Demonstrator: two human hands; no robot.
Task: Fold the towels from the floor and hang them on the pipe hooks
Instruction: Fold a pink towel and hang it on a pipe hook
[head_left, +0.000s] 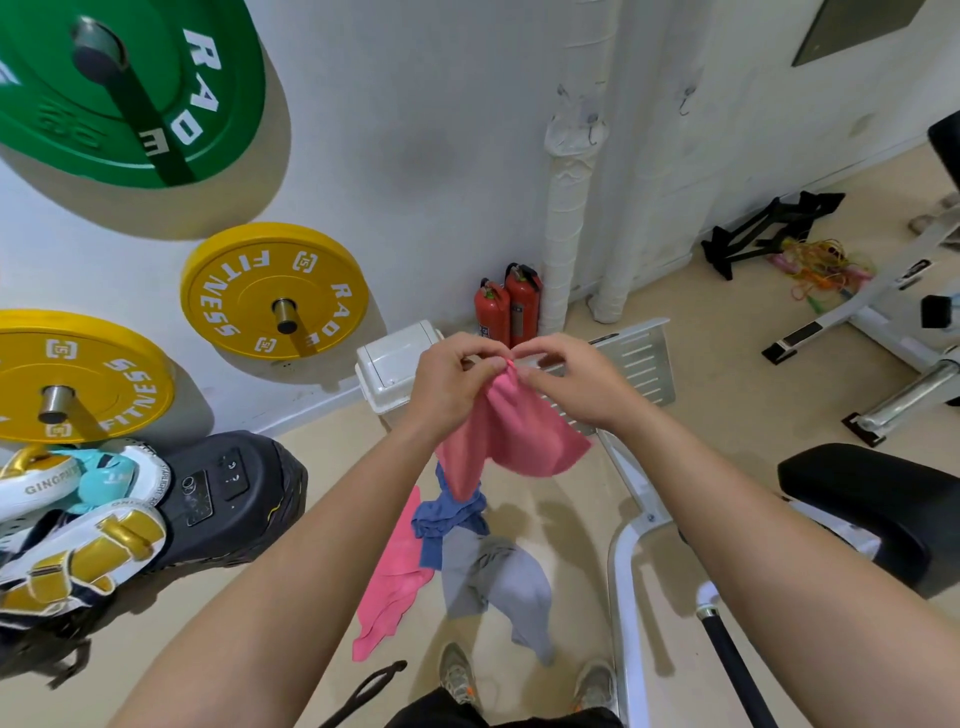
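on the white wall (415, 130) at the left side hang three weight plates on pegs: a green plate (62, 119) with white letters "rade", a yellow plate (244, 306) that reads "rade fitness", and a lower yellow plate (104, 384) where only "fitness" and a small square logo are seen. below them lie white and gold gloves (78, 561); one carries a word that begins with "gingpa", the end is hidden. two red fire extinguishers (506, 306) stand in the corner, their labels too small to read. just beside them stands a white bin (395, 364) with its lid closed, so what is inside cannot be told. the left hand (452, 384) and the right hand (566, 379) are close together, and the curled fingers of both pinch the top edge of a pink towel (514, 436), which hangs down loose in front of the bin. on the floor (701, 364) under it lie a second pink towel (395, 577), a blue towel (447, 514) and a grey towel (493, 577), crumpled and touching each other. behind the extinguishers a pipe (563, 208) wrapped in white rises along the wall, with a small hook (592, 132) on it.
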